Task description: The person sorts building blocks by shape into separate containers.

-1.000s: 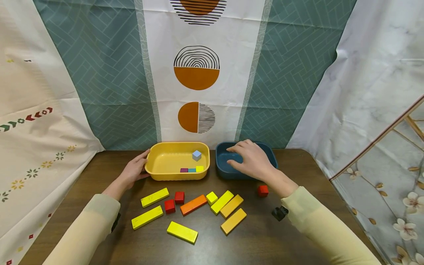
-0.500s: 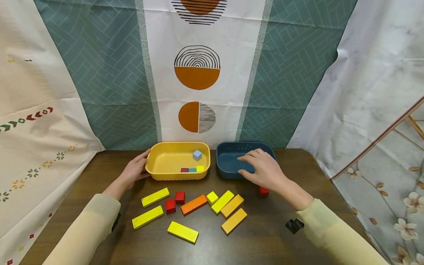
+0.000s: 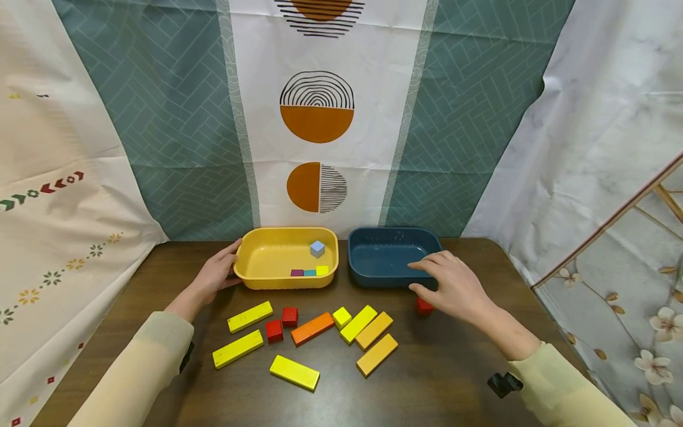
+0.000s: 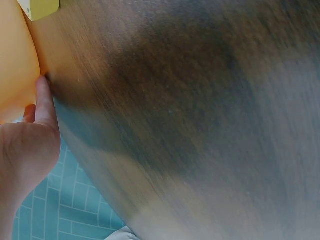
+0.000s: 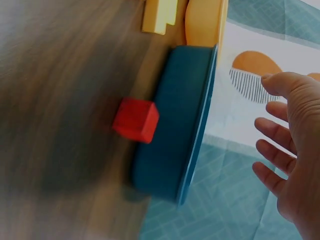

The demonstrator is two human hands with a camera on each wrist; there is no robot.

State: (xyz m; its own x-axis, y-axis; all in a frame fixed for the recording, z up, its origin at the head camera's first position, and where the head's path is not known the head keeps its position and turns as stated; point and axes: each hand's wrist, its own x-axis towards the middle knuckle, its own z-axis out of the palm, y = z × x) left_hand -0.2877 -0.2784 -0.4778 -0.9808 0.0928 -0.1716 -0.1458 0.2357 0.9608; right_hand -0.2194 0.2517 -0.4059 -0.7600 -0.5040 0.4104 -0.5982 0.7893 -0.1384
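My left hand (image 3: 214,271) rests its fingers against the left end of a yellow tub (image 3: 256,283). In the left wrist view a straight finger (image 4: 46,102) touches the tub's side. Inside lie a pale blue cube (image 3: 317,249) and small purple, teal and yellow blocks. My right hand (image 3: 453,284), thumb and fingers spread with nothing between them, hovers over the front right corner of a dark blue tub (image 3: 373,280). Below that hand a red cube (image 3: 424,307) sits on the table, partly covered by it; the right wrist view shows this red cube (image 5: 136,120) whole.
Several yellow bars, such as one yellow bar (image 3: 294,372), lie in front with an orange bar (image 3: 312,329), two light orange bars (image 3: 376,354), two red cubes (image 3: 274,331) and a yellow cube (image 3: 341,318). A patterned cloth (image 3: 176,148) hangs behind the table.
My right hand has moved right and toward me, from over the dark blue tub to its front right corner above the red cube. The left hand has stayed at the yellow tub.
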